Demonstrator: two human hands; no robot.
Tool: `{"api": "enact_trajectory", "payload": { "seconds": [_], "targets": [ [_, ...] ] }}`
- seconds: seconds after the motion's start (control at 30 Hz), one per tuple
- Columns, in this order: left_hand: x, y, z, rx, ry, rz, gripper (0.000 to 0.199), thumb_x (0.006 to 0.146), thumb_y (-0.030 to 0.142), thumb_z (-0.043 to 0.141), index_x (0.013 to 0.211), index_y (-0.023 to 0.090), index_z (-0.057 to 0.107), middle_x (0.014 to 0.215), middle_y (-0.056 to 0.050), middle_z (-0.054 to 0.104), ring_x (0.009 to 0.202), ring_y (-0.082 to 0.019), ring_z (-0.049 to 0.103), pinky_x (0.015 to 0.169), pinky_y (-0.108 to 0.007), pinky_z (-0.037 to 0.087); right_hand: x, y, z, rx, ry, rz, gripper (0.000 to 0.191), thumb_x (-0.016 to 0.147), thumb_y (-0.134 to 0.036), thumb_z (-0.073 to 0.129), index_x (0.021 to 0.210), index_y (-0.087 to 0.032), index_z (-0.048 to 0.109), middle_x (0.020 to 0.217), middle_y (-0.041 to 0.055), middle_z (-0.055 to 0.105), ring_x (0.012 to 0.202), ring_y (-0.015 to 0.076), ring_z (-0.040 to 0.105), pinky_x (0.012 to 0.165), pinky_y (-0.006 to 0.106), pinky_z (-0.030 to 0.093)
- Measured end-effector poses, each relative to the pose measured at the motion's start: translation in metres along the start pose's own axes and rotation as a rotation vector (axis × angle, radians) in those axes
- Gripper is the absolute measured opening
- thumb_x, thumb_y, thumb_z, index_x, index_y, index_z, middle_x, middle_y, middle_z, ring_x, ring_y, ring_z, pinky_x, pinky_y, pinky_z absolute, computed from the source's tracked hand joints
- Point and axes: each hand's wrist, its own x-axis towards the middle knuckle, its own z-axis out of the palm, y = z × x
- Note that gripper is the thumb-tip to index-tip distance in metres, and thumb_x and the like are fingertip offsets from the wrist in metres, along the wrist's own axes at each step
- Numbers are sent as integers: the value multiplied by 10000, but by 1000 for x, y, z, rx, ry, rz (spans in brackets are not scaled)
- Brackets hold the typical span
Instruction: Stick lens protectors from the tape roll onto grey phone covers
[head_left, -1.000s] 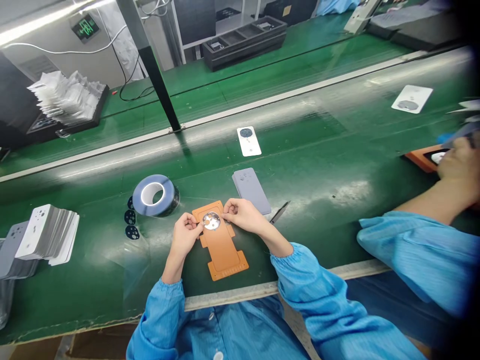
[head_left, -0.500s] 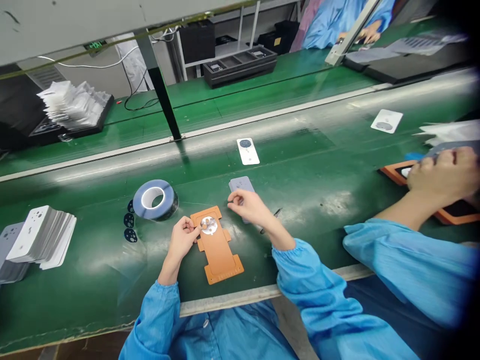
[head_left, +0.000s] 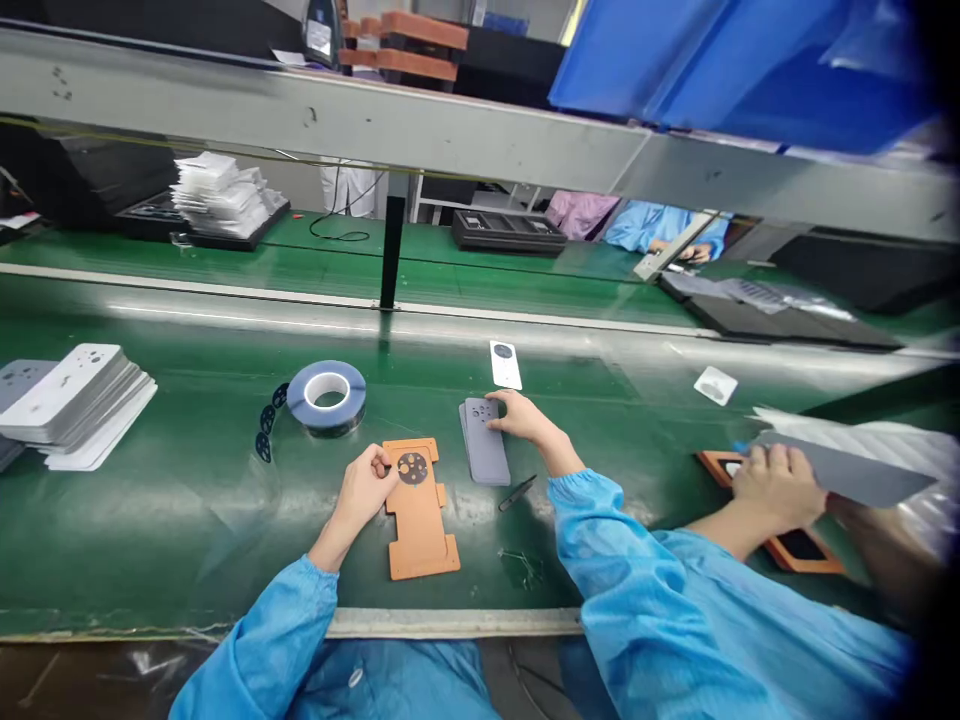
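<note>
An orange fixture plate (head_left: pixel 421 525) with notched sides lies in front of me. Near its far end a round dark sticker (head_left: pixel 412 468) with several holes sits on it. My left hand (head_left: pixel 366 487) is closed at the plate's upper left edge, thumb beside the sticker. To the right lies a small stack of grey phone-shaped back panels (head_left: pixel 487 452) with holes at the far end. My right hand (head_left: pixel 527 418) has thumb and forefinger on the upper right corner of the top panel. A dark pen-like tool (head_left: pixel 517 493) lies just below that hand.
A blue tape roll (head_left: pixel 300 395) stands left, with a strip of round black stickers (head_left: pixel 267 420). Stacked white panels (head_left: pixel 71 395) lie far left, one white card (head_left: pixel 505 366) ahead. A co-worker's hand (head_left: pixel 780 490) works at right over another orange fixture (head_left: pixel 806 552). A shelf beam (head_left: pixel 450 125) crosses above.
My right hand has come down from above the grey panels onto the top one's corner. My left hand stays at the orange plate. The camera view has tilted up and turned.
</note>
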Motion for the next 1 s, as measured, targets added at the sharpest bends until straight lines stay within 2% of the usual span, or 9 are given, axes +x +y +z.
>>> {"api": "enact_trajectory", "payload": {
  "seconds": [0.13, 0.3, 0.4, 0.47, 0.57, 0.63, 0.73, 0.9, 1.0],
  "targets": [
    [-2, 1, -2, -77, -6, 5, 68, 677, 208, 648, 705, 209, 587, 575, 67, 526, 534, -108, 466, 551, -206, 354, -22, -18, -26, 77, 97, -25, 309, 876, -240, 664, 1168, -141, 676, 1116, 146, 735, 1025, 260, 713, 938, 399, 551],
    [-6, 1, -5, -122, -4, -7, 84, 665, 158, 644, 732, 204, 621, 624, 46, 598, 557, -118, 542, 578, -220, 409, -62, -72, -51, 580, 130, -142, 377, 869, -389, 712, 1195, -199, 703, 1080, 102, 761, 924, 249, 733, 820, 365, 595],
    [-18, 3, -10, -128, 20, -19, 103, 760, 221, 646, 859, 199, 656, 788, -15, 687, 692, -156, 635, 645, -252, 478, -82, -110, -33, 678, -24, -162, 357, 872, -383, 712, 1192, -223, 720, 1152, 93, 754, 951, 252, 738, 837, 376, 603],
    [-29, 5, -15, -140, 22, -3, 203, 866, 311, 599, 1017, 196, 669, 1006, -82, 720, 890, -199, 685, 717, -288, 525, -88, -127, -11, 711, -131, -164, 331, 888, -372, 689, 1181, -220, 711, 1157, 90, 752, 941, 246, 744, 843, 382, 608],
    [-48, 4, -19, -79, -13, 64, 465, 906, 434, 613, 1305, 197, 596, 1373, -156, 610, 1269, -283, 586, 990, -410, 513, -87, -135, 22, 707, -224, -158, 310, 900, -357, 663, 1168, -205, 684, 1133, 93, 753, 893, 232, 750, 816, 378, 614],
    [-58, 0, -18, 32, -74, 94, 726, 844, 492, 700, 1460, 184, 473, 1533, -191, 470, 1436, -342, 431, 1159, -504, 382, -85, -133, 36, 684, -220, -168, 291, 904, -343, 650, 1157, -201, 675, 1162, 96, 740, 919, 226, 746, 828, 372, 612],
    [-67, -10, -11, 183, -181, 129, 963, 806, 514, 740, 1580, 173, 279, 1638, -205, 307, 1532, -375, 255, 1229, -562, 269, -82, -127, 49, 577, -145, -214, 274, 903, -300, 633, 1158, -208, 673, 1190, 91, 725, 998, 227, 721, 885, 383, 595],
    [-66, -13, -6, 352, -255, 229, 959, 880, 442, 649, 1624, 169, 110, 1695, -181, 157, 1570, -332, 140, 1249, -533, 248, -81, -123, 68, 180, -58, -381, 414, 905, -206, 569, 1315, -177, 612, 1333, 147, 639, 1218, 271, 615, 1043, 459, 514],
    [-62, -4, -8, 462, -313, 282, 952, 860, 391, 630, 1627, 159, 117, 1713, -136, 81, 1582, -315, 54, 1255, -517, 221, -89, -124, 84, -88, -83, -440, 475, 981, -198, 435, 1445, -155, 528, 1556, 174, 458, 1451, 317, 416, 1179, 560, 356]
  ]
}}
